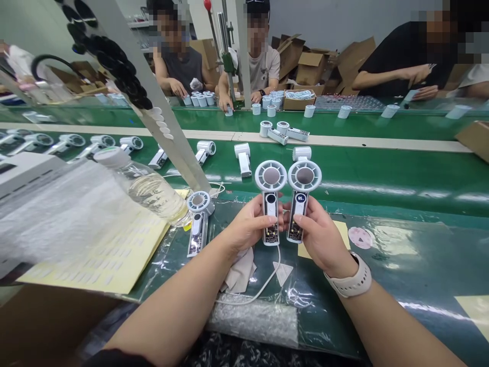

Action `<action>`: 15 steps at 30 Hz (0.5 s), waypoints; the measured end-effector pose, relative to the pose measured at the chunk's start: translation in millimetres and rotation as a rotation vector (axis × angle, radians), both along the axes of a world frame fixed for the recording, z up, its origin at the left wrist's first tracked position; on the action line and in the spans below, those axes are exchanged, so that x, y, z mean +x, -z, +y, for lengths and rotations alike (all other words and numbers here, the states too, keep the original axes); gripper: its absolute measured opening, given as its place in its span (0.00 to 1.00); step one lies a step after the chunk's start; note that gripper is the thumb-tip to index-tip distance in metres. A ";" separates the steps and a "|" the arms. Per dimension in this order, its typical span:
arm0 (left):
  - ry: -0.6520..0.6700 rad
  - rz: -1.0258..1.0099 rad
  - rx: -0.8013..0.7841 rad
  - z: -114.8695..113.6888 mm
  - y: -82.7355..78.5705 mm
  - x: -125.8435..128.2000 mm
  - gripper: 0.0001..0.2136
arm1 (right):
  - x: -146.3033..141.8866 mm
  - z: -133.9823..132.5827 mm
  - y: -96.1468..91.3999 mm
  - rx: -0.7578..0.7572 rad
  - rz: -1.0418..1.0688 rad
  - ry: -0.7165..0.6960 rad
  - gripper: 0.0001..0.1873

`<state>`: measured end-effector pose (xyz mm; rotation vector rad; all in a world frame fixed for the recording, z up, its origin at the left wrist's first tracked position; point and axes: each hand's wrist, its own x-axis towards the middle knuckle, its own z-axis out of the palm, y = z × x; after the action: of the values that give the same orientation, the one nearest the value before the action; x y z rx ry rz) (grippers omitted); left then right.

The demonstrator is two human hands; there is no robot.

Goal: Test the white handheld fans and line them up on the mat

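My left hand (254, 221) is closed around a white handheld fan (271, 176), its thumb lying on the front of the handle. That fan's round display is dark, and a white cable (272, 280) runs down from its base. A second handheld fan (304, 176) stands upright right beside it, gripped by my right hand (319, 229) with the thumb on the handle. Its display is lit and reads about 65. Both handles show bare circuit parts. Another fan (197, 224) lies on the bench to the left of my hands. A crumpled cloth (240, 270) lies below them.
A slanted post (171, 137) rises at left beside a clear bottle (148, 193) and yellow label sheets (103, 265). More fans (243, 159) lie along the green conveyor (351, 173). Across it, co-workers handle white cups. Bubble wrap (255, 321) lies along the near edge.
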<state>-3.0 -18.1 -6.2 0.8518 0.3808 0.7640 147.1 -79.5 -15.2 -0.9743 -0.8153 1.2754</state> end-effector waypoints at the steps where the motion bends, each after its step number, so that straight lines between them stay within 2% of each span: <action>1: -0.008 0.000 0.007 0.3 0.5 0.0 0.26 | -0.7 0.0 0.0 0.003 0.005 -0.001 0.20; 15: -0.052 0.040 -0.017 -4.4 -3.3 1.6 0.24 | -4.0 -2.7 -5.0 -0.035 0.019 -0.012 0.19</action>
<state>-1.4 -22.4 -2.9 0.8446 0.4455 0.7921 143.1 -82.2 -10.3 -0.9847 -0.7874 1.3109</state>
